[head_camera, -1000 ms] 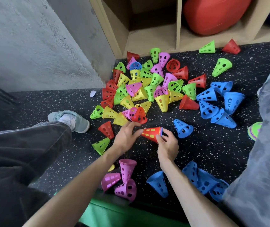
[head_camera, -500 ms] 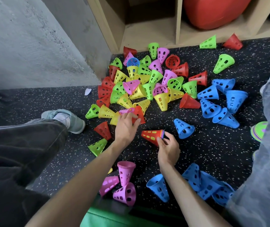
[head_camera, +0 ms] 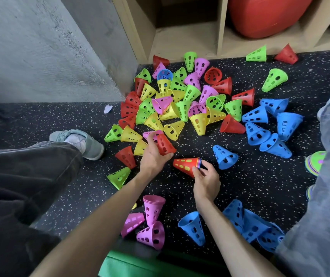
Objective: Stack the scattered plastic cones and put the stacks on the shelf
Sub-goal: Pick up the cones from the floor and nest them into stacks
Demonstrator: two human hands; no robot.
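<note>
Fingers of the left hand [head_camera: 153, 156] curl around a single red perforated plastic cone [head_camera: 165, 144], holding it at the near edge of the big mixed pile of coloured plastic cones [head_camera: 180, 104]. Just to its right, the right hand [head_camera: 206, 179] pinches the wide rim of a red-topped stack of nested cones [head_camera: 188, 165], which lies on its side with the tip pointing left and thin bands of other colours showing at the rim. Cone and stack sit close together but apart.

The speckled black rubber floor [head_camera: 260, 176] carries the rest. A cluster of loose blue perforated cones [head_camera: 268, 126] spreads to the right of the pile, with one blue cone [head_camera: 225, 156] lying alone just right of the stack. Near the person, three pink cones [head_camera: 150, 222] sit left of centre, and more blue cones [head_camera: 250, 224] lie to the right.

At the far side stands the light wooden shelf unit [head_camera: 220, 27], its left compartment bare, a large red ball [head_camera: 266, 15] filling the next. A green cone [head_camera: 257, 53] and a red cone [head_camera: 286, 54] rest against its front edge.

A grey sneaker [head_camera: 80, 140] shows on the left below dark trousers. No readable writing or brand marks appear on anything.
</note>
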